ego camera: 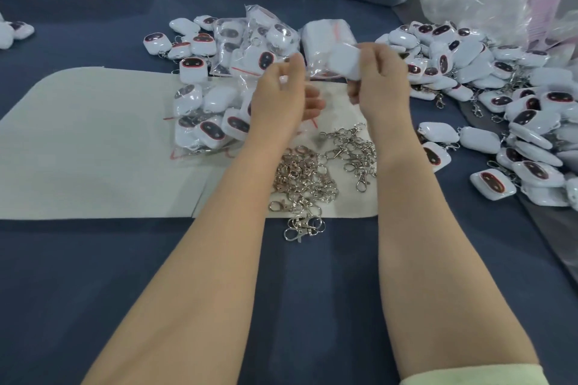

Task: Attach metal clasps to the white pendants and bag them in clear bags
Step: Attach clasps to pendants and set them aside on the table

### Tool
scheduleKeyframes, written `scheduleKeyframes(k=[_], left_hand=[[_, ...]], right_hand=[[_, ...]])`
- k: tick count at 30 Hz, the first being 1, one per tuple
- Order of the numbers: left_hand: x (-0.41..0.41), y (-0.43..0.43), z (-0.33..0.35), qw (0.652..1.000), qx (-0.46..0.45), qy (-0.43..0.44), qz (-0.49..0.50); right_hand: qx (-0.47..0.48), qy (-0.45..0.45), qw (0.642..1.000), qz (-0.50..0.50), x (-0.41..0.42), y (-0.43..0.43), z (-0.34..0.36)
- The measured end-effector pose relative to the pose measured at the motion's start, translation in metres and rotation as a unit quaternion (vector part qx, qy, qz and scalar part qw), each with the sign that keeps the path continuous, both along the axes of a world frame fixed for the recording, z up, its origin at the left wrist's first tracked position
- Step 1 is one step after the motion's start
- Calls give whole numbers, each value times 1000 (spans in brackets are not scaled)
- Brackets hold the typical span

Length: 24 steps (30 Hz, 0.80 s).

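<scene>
Pendants in clear bags (206, 125) lie just left of the left hand (281, 91), on a pale mat (93, 141). The left hand is raised, thumb and forefinger pinched together and the other fingers curled. Whatever it pinches is blurred, so I cannot tell. Just right of it is one white pendant (344, 61), plain back showing, gripped in the right hand (381, 78). Metal clasps (306, 178) are heaped beneath both wrists. Loose pendants (500, 97) are piled right of the right hand. This is likely the clasp-fitting step, not bagging yet. The next move calls for fine two-hand alignment to get a clasp onto the pendant's loop, then a bag.
</scene>
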<state>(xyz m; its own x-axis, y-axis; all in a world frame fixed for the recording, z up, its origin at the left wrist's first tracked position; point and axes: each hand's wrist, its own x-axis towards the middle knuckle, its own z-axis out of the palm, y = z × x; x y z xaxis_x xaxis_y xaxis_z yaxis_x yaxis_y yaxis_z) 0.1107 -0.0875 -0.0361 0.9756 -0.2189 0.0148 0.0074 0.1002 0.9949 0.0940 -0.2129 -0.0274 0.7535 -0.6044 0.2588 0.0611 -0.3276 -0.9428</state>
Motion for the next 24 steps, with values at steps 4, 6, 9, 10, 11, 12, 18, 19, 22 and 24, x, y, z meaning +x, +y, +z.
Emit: scheduleKeyframes(k=[4, 6, 9, 10, 11, 12, 18, 19, 22, 24], left_hand=[[6, -1, 3, 990, -66, 122, -17], [7, 1, 3, 985, -106, 135, -8], [11, 4, 0, 985, -134, 108, 5], [12, 3, -2, 988, -124, 90, 14], [12, 2, -3, 992, -103, 70, 24], [10, 1, -4, 995, -75, 49, 32], [7, -3, -9, 999, 17, 3, 45], [7, -4, -10, 999, 26, -2, 46], [5, -4, -12, 998, 41, -18, 48], [5, -4, -12, 998, 40, -20, 50]], right_hand=[[95, 4, 978, 185, 1, 21, 2], [165, -19, 964, 209, 1, 24, 2], [210, -26, 960, 184, 4, 27, 0], [200, -8, 965, 167, 7, 30, -2], [195, 11, 970, 148, 9, 33, -4], [201, 21, 971, 129, 11, 37, -6], [319, -14, 937, 142, 11, 43, -9], [317, -14, 937, 149, 10, 42, -10], [286, -26, 944, 161, 10, 41, -12], [265, -35, 950, 160, 10, 40, -14]])
